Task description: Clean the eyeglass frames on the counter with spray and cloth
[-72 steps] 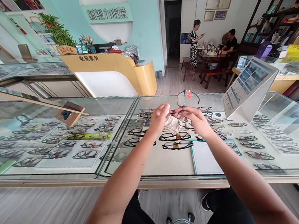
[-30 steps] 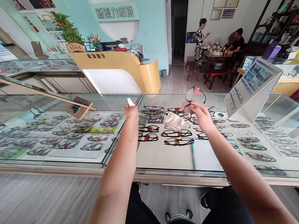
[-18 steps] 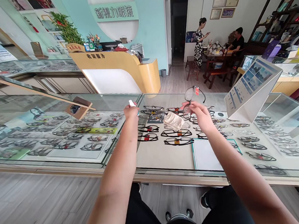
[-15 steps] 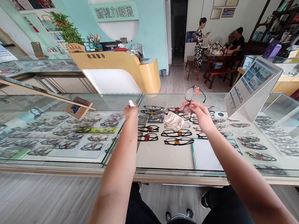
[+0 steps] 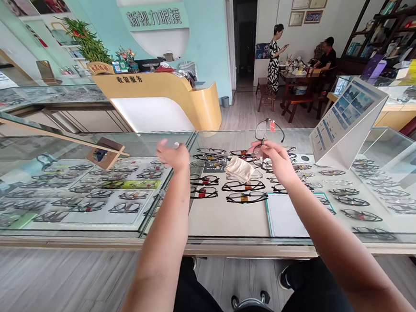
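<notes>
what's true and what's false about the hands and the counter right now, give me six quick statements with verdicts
1. The right hand holds a pair of glasses. True.
2. These glasses carry a blue label. False: a red tag is on them.
3. A pale cloth lies on the glass counter. True.
4. Everyone in the background is seated. False: one person stands; another person sits.
5. A small white thing shows at the left hand. True, though whether it is held cannot be told.
6. The two hands are touching. False: they are apart.
</notes>
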A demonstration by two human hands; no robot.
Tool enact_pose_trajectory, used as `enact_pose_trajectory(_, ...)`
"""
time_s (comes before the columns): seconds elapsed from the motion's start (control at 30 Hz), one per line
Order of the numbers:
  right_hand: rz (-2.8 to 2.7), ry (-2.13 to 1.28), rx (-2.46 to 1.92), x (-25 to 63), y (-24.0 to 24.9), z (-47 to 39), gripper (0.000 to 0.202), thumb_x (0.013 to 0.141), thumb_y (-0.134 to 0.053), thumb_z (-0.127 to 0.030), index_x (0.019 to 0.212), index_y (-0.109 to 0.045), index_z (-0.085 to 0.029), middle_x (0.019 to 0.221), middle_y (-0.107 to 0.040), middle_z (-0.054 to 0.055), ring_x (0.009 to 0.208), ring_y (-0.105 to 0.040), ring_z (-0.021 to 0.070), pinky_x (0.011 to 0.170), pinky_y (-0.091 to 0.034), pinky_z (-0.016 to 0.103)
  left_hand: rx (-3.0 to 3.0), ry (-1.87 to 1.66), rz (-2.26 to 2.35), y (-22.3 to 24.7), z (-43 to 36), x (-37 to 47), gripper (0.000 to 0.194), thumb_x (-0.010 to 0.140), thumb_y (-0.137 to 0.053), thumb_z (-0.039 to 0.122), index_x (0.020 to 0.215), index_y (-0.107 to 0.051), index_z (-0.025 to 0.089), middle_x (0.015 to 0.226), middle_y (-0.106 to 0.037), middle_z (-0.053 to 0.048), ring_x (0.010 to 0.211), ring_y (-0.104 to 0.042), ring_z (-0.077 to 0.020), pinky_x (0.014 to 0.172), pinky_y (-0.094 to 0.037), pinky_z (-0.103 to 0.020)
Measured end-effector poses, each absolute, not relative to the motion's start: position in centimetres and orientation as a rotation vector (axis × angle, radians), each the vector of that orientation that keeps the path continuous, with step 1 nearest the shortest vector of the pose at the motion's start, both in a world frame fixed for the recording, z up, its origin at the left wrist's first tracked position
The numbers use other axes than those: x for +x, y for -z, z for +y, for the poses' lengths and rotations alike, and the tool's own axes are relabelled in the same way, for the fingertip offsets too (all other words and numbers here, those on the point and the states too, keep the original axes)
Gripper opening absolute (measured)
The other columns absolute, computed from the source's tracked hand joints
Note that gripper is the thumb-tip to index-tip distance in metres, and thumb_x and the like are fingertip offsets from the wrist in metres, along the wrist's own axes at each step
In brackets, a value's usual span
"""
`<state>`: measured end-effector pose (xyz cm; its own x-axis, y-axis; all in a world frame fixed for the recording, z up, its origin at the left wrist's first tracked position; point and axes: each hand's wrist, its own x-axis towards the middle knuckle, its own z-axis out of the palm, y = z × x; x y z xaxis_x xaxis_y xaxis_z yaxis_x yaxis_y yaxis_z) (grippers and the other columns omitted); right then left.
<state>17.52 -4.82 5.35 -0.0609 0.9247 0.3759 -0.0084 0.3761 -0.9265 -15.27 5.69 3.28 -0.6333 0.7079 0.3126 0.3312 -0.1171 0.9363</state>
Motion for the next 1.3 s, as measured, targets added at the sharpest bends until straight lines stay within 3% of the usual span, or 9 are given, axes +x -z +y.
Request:
enact_pose_trajectory(0.03, -1.412, -0.961, -0.886, 17.5, -5.3, -4.8, 0.027, 0.100, -0.064, -0.048, 0.099, -0.081, -0.026, 0.107, -0.085, 0.006, 0.089, -0.063, 0.0234, 0.089, -0.052, 0.039, 1.132, -1.921, 1.946, -3.8, 5.0, -14.6, 0.064, 0.085, -0.067, 0.012, 0.145, -0.047, 0.025, 0.170, -0.044, -0.020, 0.174, -0.024, -0.0433, 0.135, -0.029, -0.068)
enact_pose_trajectory(0.1, -1.409, -0.963, -0.870, 17.4, -5.3, -4.8, 0.027, 0.100, -0.065, -0.048, 0.092, -0.076, -0.026, 0.106, -0.085, 0.006, 0.089, -0.063, 0.0233, 0.090, -0.052, 0.039, 1.352, -2.066, 2.112, -4.5, 3.7, -12.8, 0.060, 0.087, -0.071, 0.013, 0.144, -0.055, 0.025, 0.162, -0.053, -0.017, 0.164, -0.041, -0.0408, 0.134, -0.031, -0.062)
enact_pose_trajectory(0.23, -1.424, -0.964, -0.885, 17.4, -5.3, -4.8, 0.028, 0.100, -0.065, -0.051, 0.092, -0.075, -0.026, 0.106, -0.084, 0.006, 0.090, -0.064, 0.0239, 0.093, -0.053, 0.040, 1.977, -1.390, 1.942, -4.2, 2.3, -8.8, 0.011, 0.096, -0.073, 0.029, 0.106, -0.077, 0.026, 0.126, -0.071, -0.014, 0.134, -0.061, -0.0418, 0.124, -0.038, -0.062)
enact_pose_trajectory(0.4, -1.418, -0.964, -0.887, 17.4, -5.5, -4.9, 0.027, 0.099, -0.065, -0.050, 0.095, -0.078, -0.026, 0.106, -0.085, 0.006, 0.090, -0.063, 0.0237, 0.093, -0.053, 0.040, 2.094, -0.898, 1.920, -1.8, 2.2, -6.0, 0.027, 0.095, -0.078, 0.048, 0.112, -0.089, 0.030, 0.153, -0.064, -0.017, 0.147, -0.049, -0.0488, 0.124, -0.038, -0.065)
enact_pose_trajectory(0.6, -1.403, -0.981, -0.847, 17.3, -5.4, -4.9, 0.025, 0.097, -0.066, -0.047, 0.087, -0.075, -0.025, 0.103, -0.084, 0.006, 0.086, -0.061, 0.0214, 0.090, -0.052, 0.038, 2.197, -0.614, 1.914, -1.1, 1.9, -5.5, 0.042, 0.108, -0.061, 0.044, 0.140, -0.084, 0.030, 0.177, -0.050, -0.016, 0.159, -0.041, -0.0461, 0.131, -0.034, -0.067)
enact_pose_trajectory(0.83, -1.408, -0.983, -0.850, 17.1, -5.4, -4.9, 0.026, 0.096, -0.067, -0.049, 0.090, -0.075, -0.025, 0.099, -0.082, 0.006, 0.089, -0.063, 0.0218, 0.091, -0.055, 0.037, 2.275, -0.610, 1.900, -1.4, 1.4, -5.3, 0.021, 0.104, -0.069, 0.035, 0.117, -0.084, 0.028, 0.176, -0.051, -0.015, 0.159, -0.042, -0.0449, 0.126, -0.037, -0.065)
enact_pose_trajectory(1.0, -1.404, -0.986, -0.854, 17.1, -5.3, -4.8, 0.025, 0.097, -0.066, -0.046, 0.090, -0.077, -0.024, 0.100, -0.082, 0.006, 0.089, -0.063, 0.0221, 0.091, -0.054, 0.038, 2.243, -0.866, 1.618, -2.3, 1.5, -6.0, 0.008, 0.102, -0.065, 0.031, 0.102, -0.070, 0.025, 0.124, -0.079, -0.012, 0.122, -0.067, -0.0345, 0.105, -0.048, -0.050)
enact_pose_trajectory(1.1, -1.432, -0.987, -0.839, 17.1, -5.3, -4.8, 0.026, 0.098, -0.065, -0.045, 0.089, -0.078, -0.024, 0.102, -0.083, 0.006, 0.090, -0.061, 0.0219, 0.090, -0.053, 0.037, 1.983, -1.037, 1.353, -3.1, 1.6, -6.4, 0.017, 0.102, -0.064, 0.042, 0.100, -0.059, 0.025, 0.083, -0.071, -0.001, 0.076, -0.062, -0.0217, 0.074, -0.044, -0.035)
enact_pose_trajectory(1.3, -1.549, -1.035, -0.807, 16.8, -5.1, -5.3, 0.027, 0.102, -0.063, -0.043, 0.088, -0.078, -0.024, 0.105, -0.082, 0.006, 0.088, -0.059, 0.0212, 0.091, -0.053, 0.037, 1.618, -1.224, 1.070, -4.4, 1.2, -6.4, 0.055, 0.084, -0.087, 0.067, 0.105, -0.067, 0.021, 0.081, -0.074, 0.000, 0.066, -0.057, -0.0149, 0.066, -0.043, -0.028)
